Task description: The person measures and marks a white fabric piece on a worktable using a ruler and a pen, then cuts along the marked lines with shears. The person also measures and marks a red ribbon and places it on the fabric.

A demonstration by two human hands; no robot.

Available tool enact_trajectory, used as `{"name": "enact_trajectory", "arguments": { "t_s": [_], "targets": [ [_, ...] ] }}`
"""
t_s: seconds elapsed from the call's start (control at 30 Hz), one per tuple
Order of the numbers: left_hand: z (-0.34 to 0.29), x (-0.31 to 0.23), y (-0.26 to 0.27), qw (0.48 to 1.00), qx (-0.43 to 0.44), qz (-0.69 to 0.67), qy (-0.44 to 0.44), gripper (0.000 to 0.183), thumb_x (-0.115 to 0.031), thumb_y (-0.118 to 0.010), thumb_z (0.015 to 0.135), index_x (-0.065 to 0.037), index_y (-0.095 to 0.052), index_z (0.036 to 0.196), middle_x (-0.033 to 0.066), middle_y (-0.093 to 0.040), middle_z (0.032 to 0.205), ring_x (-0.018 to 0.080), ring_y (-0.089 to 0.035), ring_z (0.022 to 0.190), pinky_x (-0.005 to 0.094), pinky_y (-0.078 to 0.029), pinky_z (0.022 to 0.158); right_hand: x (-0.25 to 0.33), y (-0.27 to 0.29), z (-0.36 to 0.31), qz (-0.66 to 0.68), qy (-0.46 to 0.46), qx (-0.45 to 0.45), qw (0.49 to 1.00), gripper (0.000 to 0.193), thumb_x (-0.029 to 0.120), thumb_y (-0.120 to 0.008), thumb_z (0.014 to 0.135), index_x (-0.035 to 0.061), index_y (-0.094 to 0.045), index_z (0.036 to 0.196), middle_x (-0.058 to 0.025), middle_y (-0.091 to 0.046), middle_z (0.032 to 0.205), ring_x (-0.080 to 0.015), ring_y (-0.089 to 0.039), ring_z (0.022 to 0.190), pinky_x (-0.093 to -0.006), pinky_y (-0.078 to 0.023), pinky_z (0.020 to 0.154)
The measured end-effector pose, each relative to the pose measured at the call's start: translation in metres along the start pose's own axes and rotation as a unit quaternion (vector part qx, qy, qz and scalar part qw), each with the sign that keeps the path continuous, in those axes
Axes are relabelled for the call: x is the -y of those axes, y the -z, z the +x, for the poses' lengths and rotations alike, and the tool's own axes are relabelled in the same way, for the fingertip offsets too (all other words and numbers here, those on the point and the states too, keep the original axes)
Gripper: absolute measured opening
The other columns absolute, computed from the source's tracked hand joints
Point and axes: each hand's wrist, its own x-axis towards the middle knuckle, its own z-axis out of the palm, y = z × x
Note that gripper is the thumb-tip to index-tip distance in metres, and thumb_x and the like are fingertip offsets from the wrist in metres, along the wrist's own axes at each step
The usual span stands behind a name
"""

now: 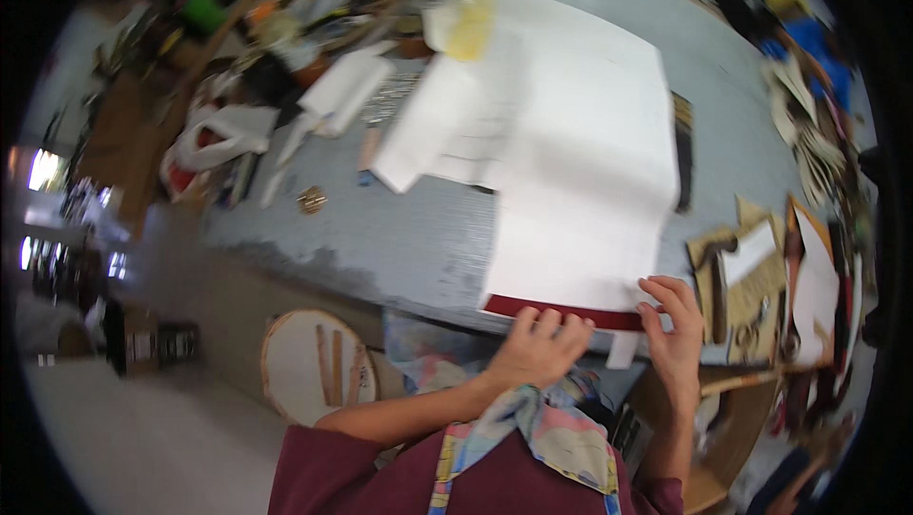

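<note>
A narrow dark red strip (609, 316) runs along the near edge of a large white sheet (580, 239) on the grey table. My left hand (540, 349) lies with its fingertips on the strip's middle part, fingers a little bent and apart; the thumb is hidden. At the strip's right end is my right hand (677, 334), raised on edge, thumb and fingers bent and apart, the thumb close to the strip. Between my hands, a small white tab (623, 350) hangs below the strip at the table edge.
Left on the table are a folded white paper (418, 135), a round brass-coloured piece (311, 199) and cluttered tools. To the right lie brown paper (751, 287), a dark-handled tool (718, 291) and scissors (751, 330). A round stool (309, 368) holds wooden sticks.
</note>
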Motion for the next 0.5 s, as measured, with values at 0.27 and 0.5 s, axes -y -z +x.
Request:
{"name": "enact_trajectory", "arguments": {
  "t_s": [0.27, 0.5],
  "targets": [
    [-0.005, 0.005, -0.014, 0.997, -0.074, -0.018, -0.009, 0.053, -0.029, -0.061, 0.097, -0.006, -0.067, 0.144, 0.0078, -0.064, 0.126, 0.0246, -0.063, 0.107, 0.0409, -0.05, 0.091, 0.119, -0.103, 0.118, 0.032, 0.27, 0.128, 0.954, 0.033, -0.004, -0.079, 0.088, 0.0059, -0.079, 0.12, -0.0129, -0.074, 0.117, -0.0344, -0.071, 0.109, -0.0428, -0.057, 0.093],
    [-0.008, 0.007, -0.019, 0.993, -0.099, -0.065, 0.012, 0.047, -0.034, -0.065, 0.095, -0.001, -0.071, 0.128, 0.0086, -0.063, 0.127, 0.0253, -0.061, 0.112, 0.0423, -0.049, 0.095, 0.22, -0.276, 0.216, -0.017, 0.439, 0.171, 0.882, 0.028, 0.005, -0.067, 0.097, 0.0043, -0.077, 0.124, -0.0154, -0.074, 0.119, -0.0378, -0.07, 0.111, -0.0444, -0.058, 0.097]
  ]
}}
